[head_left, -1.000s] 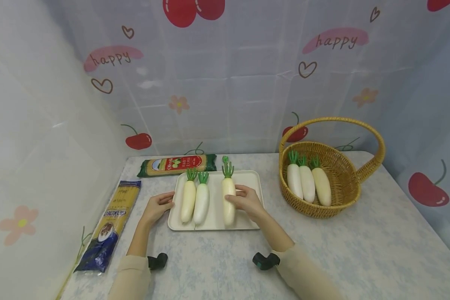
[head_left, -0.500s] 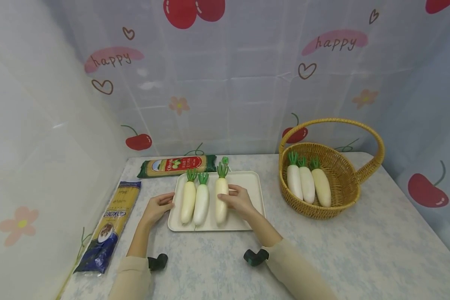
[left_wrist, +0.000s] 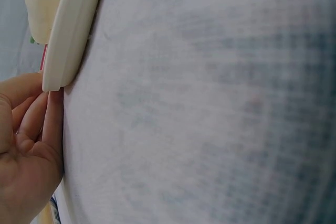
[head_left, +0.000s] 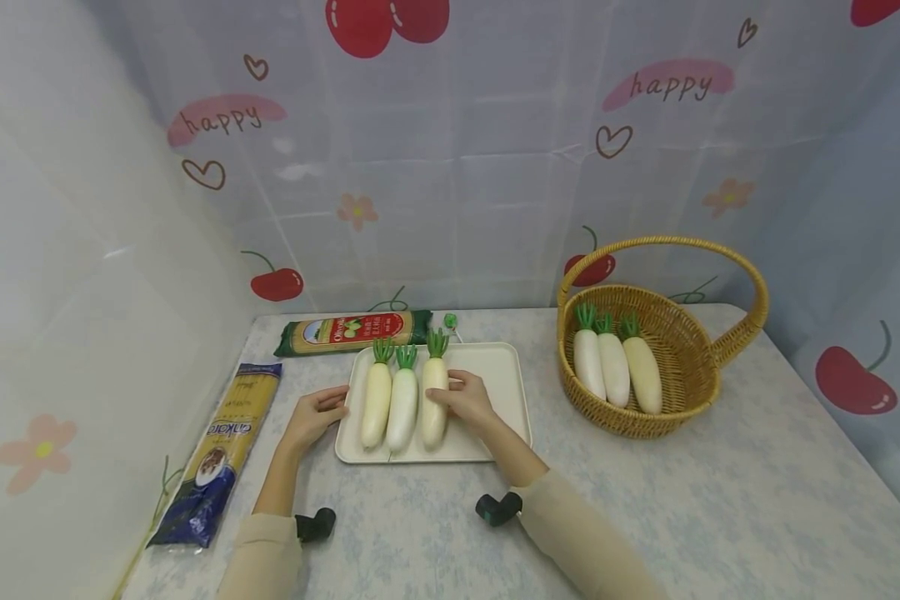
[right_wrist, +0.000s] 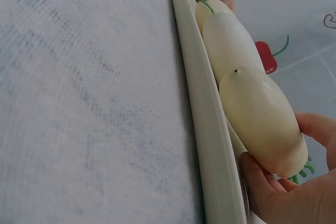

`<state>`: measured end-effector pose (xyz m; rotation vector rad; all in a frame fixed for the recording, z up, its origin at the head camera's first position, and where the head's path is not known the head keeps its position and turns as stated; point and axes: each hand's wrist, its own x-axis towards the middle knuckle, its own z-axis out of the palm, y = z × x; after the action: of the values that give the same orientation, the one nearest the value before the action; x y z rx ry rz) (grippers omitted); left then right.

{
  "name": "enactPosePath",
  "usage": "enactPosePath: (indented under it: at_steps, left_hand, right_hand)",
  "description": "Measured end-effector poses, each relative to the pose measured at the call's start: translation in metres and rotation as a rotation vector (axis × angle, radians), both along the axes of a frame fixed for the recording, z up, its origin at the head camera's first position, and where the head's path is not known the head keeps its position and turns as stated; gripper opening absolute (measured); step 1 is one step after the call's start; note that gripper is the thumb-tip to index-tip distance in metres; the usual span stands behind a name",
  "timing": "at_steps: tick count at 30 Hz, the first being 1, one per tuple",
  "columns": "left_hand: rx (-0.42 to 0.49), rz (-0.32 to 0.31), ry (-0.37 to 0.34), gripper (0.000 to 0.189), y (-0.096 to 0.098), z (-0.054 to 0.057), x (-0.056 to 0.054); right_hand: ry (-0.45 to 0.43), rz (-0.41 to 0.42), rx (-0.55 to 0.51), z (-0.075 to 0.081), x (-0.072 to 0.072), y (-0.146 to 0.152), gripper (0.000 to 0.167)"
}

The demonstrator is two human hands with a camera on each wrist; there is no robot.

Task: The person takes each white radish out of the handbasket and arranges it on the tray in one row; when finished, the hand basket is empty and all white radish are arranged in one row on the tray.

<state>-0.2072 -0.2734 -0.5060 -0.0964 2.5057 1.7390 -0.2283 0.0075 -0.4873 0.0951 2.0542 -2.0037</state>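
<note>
Three white radishes with green tops lie side by side on a cream tray (head_left: pixel 495 450). My right hand (head_left: pixel 471 398) holds the rightmost radish (head_left: pixel 433 412) from its right side, thumb over it and fingers beyond; the right wrist view shows fingertips low beside the tray. Close to its left is the middle radish (head_left: pixel 402 412), then the leftmost radish (head_left: pixel 376 408). My left hand (head_left: pixel 313 415) pinches the tray's left rim. In the left wrist view its thumb reaches over the rim (left_wrist: pixel 73 30) and its other fingers touch the rim from below.
A wicker basket (head_left: pixel 708 392) with three white radishes stands on the right. A green-ended pasta pack (head_left: pixel 352 331) lies behind the tray, and a blue and yellow pasta pack (head_left: pixel 221 450) lies on the left. A small green item (head_left: pixel 451 320) sits behind the tray.
My right hand has moved left along the tray with its radish, bringing it close to the middle one. The left hand has stayed at the tray's left rim.
</note>
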Motion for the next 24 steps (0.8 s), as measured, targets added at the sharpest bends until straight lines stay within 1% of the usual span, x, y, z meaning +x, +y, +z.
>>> enactPosePath:
  at_steps: [2,6,8,15,24]
  left_hand:
    - [-0.005,-0.001,-0.001,0.044,0.0001,0.0004,-0.0001]
    - [-0.011,0.002,-0.008,0.044,0.0004,0.0012,0.0003]
    - [-0.003,0.002,-0.015,0.045,0.0003,0.0015,0.0005]
    - [0.024,0.008,-0.023,0.045,-0.0002,0.0021,0.0006]
    - [0.027,0.000,-0.015,0.044,-0.0019,-0.0012,-0.0011]
  right_hand:
    - [-0.009,-0.002,-0.003,-0.0012,-0.0011,-0.0013,0.066]
    - [0.003,-0.005,0.015,-0.0033,-0.0024,-0.0028,0.068]
    - [0.021,-0.014,0.046,-0.0036,-0.0023,-0.0035,0.069]
    - [0.082,-0.043,0.208,-0.0001,0.0010,-0.0072,0.069]
    - [0.085,-0.044,0.350,0.0032,0.0026,-0.0088,0.066]
